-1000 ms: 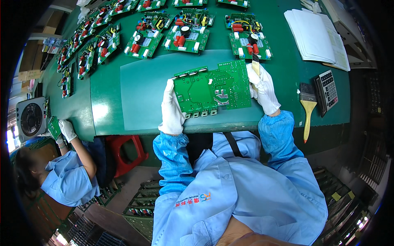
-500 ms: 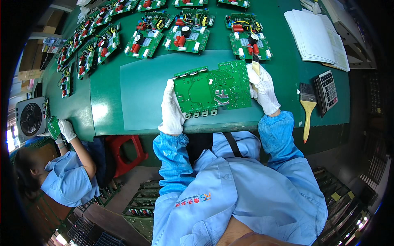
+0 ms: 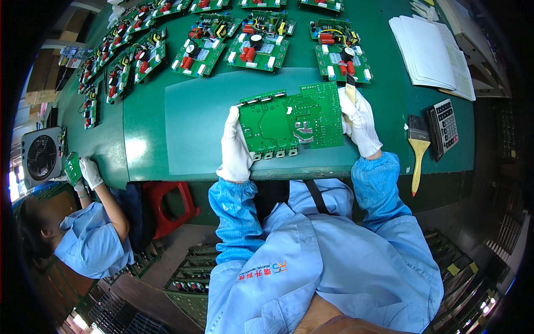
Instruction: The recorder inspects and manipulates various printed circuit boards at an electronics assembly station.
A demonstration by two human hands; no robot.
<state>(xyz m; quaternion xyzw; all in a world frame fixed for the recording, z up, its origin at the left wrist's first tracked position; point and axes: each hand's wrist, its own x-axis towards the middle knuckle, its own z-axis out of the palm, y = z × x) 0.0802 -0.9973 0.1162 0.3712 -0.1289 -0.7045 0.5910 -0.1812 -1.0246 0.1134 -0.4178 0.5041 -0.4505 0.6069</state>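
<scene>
A green circuit board (image 3: pixel 267 122) is held solder side up above the bench, between my two white-gloved hands. My left hand (image 3: pixel 234 147) is closed on its left edge. At the right edge, my right hand (image 3: pixel 361 125) grips the board and also a small flat brush (image 3: pixel 350 92) with a pale handle, its dark bristles pointing away from me. Along the board's near edge stick out several metal-tabbed parts (image 3: pixel 276 153). A small white blob (image 3: pixel 289 110) lies on the board's upper middle. The components on the underside are mostly hidden.
Several populated circuit boards (image 3: pixel 257 50) stand in rows at the back and left. At right are a paper stack (image 3: pixel 425 53), a calculator (image 3: pixel 445 125) and a larger brush (image 3: pixel 418 146) overhanging the bench edge. A co-worker (image 3: pixel 94 231) holds a board near a fan (image 3: pixel 43 154).
The view has shifted slightly. My hands hold the board in nearly the same pose, and the small brush stays in my right hand.
</scene>
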